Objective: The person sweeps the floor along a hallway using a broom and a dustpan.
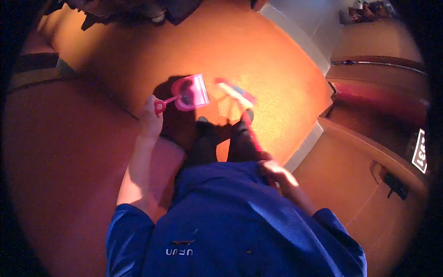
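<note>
A pink dustpan (199,94) with a dark patch inside is held out to the left by its handle. My left hand (151,117) is closed around that handle. On the right, my right hand (273,171) grips the red stick of a broom (251,131) close to my waist. The broom's head, pink and white with a bluish part, is smeared by motion. It hovers over or touches the orange floor (277,64) just right of the dustpan; I cannot tell which. A gap of floor separates the two.
My shoes (248,114) stand just below the broom head. A reddish-brown surface (69,138) lies to the left. Grey edging (307,143) and brown panels (350,171) run along the right, with a black object (395,185) there. Dark cloth-like material (134,9) hangs at the top.
</note>
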